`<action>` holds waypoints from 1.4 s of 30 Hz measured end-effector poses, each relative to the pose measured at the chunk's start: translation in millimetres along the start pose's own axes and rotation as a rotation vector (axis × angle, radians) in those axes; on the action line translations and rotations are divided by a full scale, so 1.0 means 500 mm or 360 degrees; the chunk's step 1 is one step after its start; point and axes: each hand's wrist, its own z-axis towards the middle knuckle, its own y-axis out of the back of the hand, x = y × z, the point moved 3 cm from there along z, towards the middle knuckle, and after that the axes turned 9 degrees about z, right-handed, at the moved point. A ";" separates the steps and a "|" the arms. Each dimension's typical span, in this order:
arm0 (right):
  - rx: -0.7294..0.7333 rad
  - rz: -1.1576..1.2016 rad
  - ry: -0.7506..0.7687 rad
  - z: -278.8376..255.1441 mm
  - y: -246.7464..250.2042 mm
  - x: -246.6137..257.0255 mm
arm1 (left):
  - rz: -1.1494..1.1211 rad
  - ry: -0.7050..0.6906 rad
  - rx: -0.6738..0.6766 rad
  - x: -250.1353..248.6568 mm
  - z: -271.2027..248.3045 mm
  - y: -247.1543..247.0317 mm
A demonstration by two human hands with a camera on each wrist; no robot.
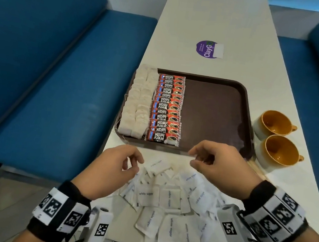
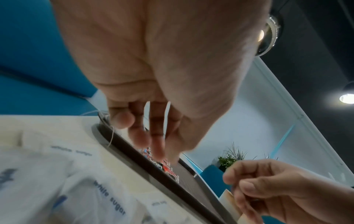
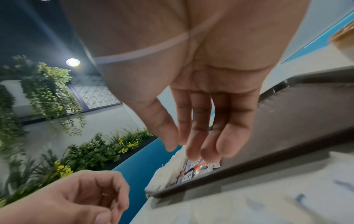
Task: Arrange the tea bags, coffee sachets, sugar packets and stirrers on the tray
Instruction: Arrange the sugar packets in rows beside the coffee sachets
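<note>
Brown plastic makes up your tray point(image 1: 216, 112), which sits in the middle of the head view on the white worktop point(image 1: 209, 15). Two columns of white tea bags point(image 1: 136, 101) fill its left edge, and just right of them a column of red and black coffee sachets point(image 1: 167, 109) overlaps from the far rim down to the near rim. Bare brown tray floor takes up the right half.

White sugar packets point(image 1: 172, 203) lie in a loose, overlapping heap on the worktop at the lower centre of the frame, just in front of the tray's near rim.

Your left hand point(image 1: 112, 167) hovers over the left end of the heap with its fingers loosely curled; in the left wrist view thin white edges show between the fingers, so it may be holding packets, but you cannot tell for sure. Your right hand point(image 1: 219, 165) hangs over the tray's near rim, thumb and fingers relaxed and slightly apart, gripping nothing that shows in the right wrist view.

Pale wooden stirrers point(image 1: 258, 168) peek out on the worktop just right of your right hand. Two cups with orange insides point(image 1: 273, 140) stand beside the tray's right rim. A purple round sticker point(image 1: 206, 49) lies farther up the worktop, and blue benches point(image 1: 50, 66) run along both sides.
</note>
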 end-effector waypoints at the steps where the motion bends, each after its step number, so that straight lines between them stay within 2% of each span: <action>1: 0.0027 -0.0025 -0.0020 -0.018 -0.006 -0.004 | 0.0053 0.0012 0.0098 0.001 -0.017 -0.009; 4: 0.0158 -0.0141 -0.0023 -0.050 -0.055 -0.018 | 0.0190 0.0010 0.0246 -0.002 -0.058 -0.048; 9: 0.0292 -0.0470 0.0072 -0.061 -0.144 -0.038 | 0.0330 -0.0028 0.0158 -0.035 -0.078 -0.114; 12: 0.0208 -0.0517 0.0070 -0.061 -0.151 -0.049 | 0.0326 -0.0046 0.0041 -0.056 -0.071 -0.130; 19: 0.0041 -0.0200 0.0129 -0.069 -0.127 -0.064 | 0.0104 -0.0006 -0.0112 -0.082 -0.054 -0.121; 26: -0.0319 0.0211 0.0109 -0.104 -0.068 -0.093 | -0.0381 0.0209 -0.0300 -0.037 -0.094 -0.062; 28: -0.0371 0.0253 0.0086 -0.112 -0.062 -0.097 | -0.0308 0.0302 -0.0300 -0.001 -0.115 -0.038; 30: -0.0330 0.0240 0.0043 -0.117 -0.067 -0.095 | -0.0104 0.0440 -0.0199 0.033 -0.138 -0.022; 33: -0.0107 0.0115 0.0030 -0.119 -0.097 -0.085 | -0.0002 0.0559 -0.0103 0.069 -0.158 -0.020; 37: -0.0008 0.0011 -0.0046 -0.104 -0.137 -0.089 | 0.0210 0.0497 -0.0061 0.069 -0.157 -0.056; 42: -0.0069 -0.0298 -0.0099 -0.092 -0.143 -0.094 | 0.0135 0.0395 -0.0149 0.049 -0.146 -0.079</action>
